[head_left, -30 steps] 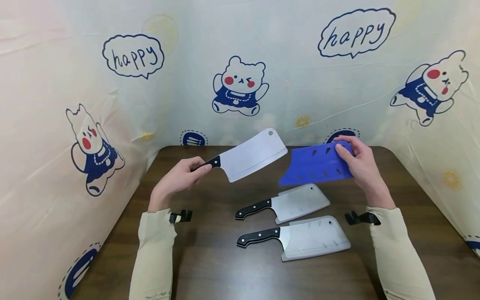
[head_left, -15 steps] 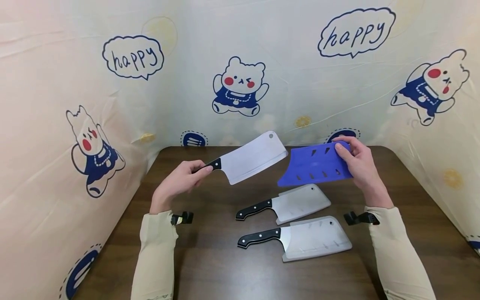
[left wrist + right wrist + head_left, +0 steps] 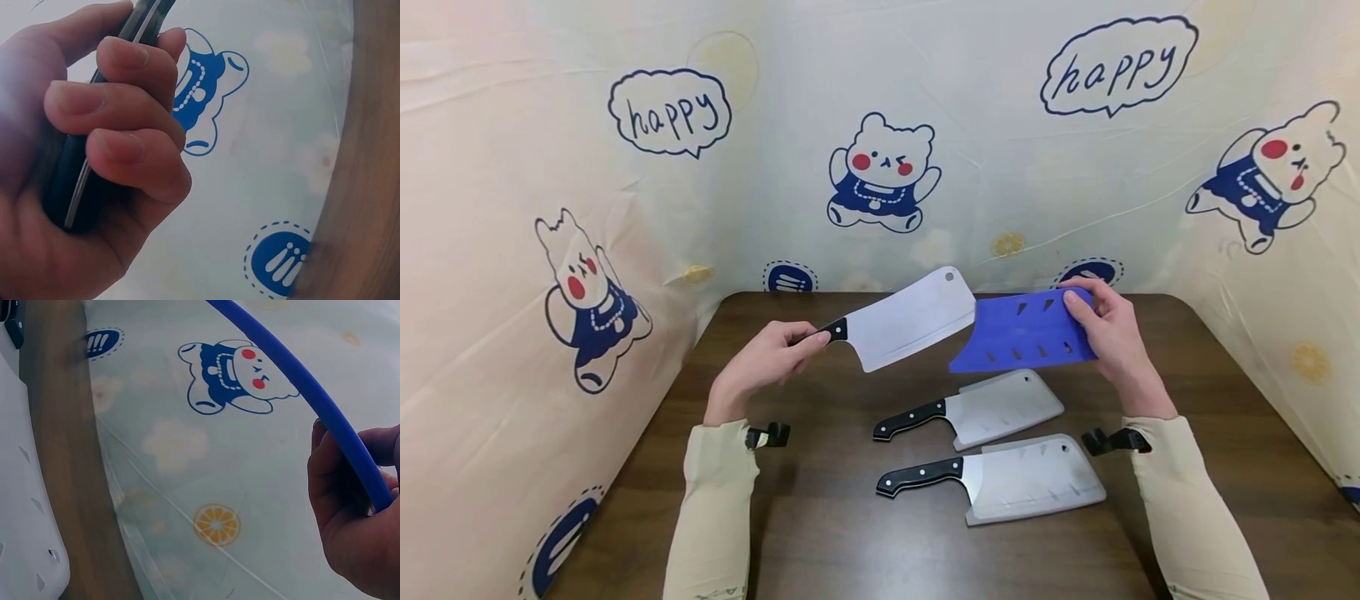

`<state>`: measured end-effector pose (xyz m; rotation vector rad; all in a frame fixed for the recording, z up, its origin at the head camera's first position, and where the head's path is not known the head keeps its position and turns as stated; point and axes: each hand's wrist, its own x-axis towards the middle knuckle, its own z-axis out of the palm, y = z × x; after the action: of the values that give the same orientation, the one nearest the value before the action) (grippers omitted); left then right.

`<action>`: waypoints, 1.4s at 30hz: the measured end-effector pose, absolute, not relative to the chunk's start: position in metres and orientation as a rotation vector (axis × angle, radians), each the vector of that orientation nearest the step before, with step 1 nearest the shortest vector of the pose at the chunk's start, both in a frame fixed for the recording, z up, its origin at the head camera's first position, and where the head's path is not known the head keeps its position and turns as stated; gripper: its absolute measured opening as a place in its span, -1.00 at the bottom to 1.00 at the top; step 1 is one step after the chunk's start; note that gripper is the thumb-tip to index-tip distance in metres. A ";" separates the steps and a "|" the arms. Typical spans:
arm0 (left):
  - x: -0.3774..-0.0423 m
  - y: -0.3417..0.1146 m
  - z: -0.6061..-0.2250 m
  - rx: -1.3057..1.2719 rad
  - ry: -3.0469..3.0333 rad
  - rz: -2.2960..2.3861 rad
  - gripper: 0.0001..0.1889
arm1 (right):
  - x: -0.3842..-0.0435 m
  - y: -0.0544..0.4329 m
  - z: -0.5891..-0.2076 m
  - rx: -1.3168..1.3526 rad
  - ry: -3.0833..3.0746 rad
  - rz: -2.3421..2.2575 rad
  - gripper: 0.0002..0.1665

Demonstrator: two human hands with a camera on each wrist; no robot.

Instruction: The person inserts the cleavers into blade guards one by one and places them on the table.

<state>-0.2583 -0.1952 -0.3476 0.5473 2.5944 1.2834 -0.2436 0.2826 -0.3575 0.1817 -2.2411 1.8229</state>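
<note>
In the head view my left hand (image 3: 767, 358) grips a cleaver (image 3: 913, 321) by its black handle, the broad blade pointing right and tilted upward. The left wrist view shows curled fingers (image 3: 128, 106) round that handle (image 3: 67, 187). My right hand (image 3: 1116, 342) pinches the far end of a blue slotted blade guard (image 3: 1026, 333), thumb on its near face. The guard's flared end faces the cleaver. In the head view the blade's end meets the guard's left edge; whether they touch cannot be told. The right wrist view shows the guard (image 3: 312, 394) edge-on.
Two more cleavers lie below on the brown table (image 3: 820, 517), the upper in a whitish translucent guard (image 3: 1007, 408), the lower in a similar guard (image 3: 1037, 479). Both black handles point left. A printed cloth wall (image 3: 970, 150) stands behind and along both sides.
The blue guard has shifted left with my right hand, and the cleaver slightly right and down with my left. The gap between them has closed in the head view.
</note>
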 end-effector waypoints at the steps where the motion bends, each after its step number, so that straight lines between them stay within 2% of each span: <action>1: -0.258 -0.195 -0.348 0.548 2.595 1.287 -0.60 | -0.243 0.283 -0.357 0.154 -2.261 1.800 -0.55; 6: -0.258 -0.197 -0.348 0.544 2.600 1.296 -0.58 | -0.242 0.285 -0.356 0.088 -2.326 1.751 -0.49; 12: -0.257 -0.200 -0.344 0.544 2.592 1.305 -0.63 | -0.243 0.285 -0.356 0.124 -2.275 1.812 -0.52; 23: -0.254 -0.200 -0.338 0.596 2.581 1.356 -0.61 | -0.241 0.288 -0.354 0.155 -2.168 1.994 -0.45; 32: -0.245 -0.191 -0.330 0.571 2.522 1.431 -0.64 | -0.236 0.294 -0.350 0.255 -1.999 2.201 -0.52; 42: -0.241 -0.183 -0.327 0.589 2.511 1.419 -0.64 | -0.229 0.296 -0.342 0.314 -1.871 2.192 -0.59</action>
<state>-0.2408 -0.1831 -0.3269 0.5894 2.5114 1.4189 -0.2288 0.2955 -0.3422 0.3136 -1.8715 2.1920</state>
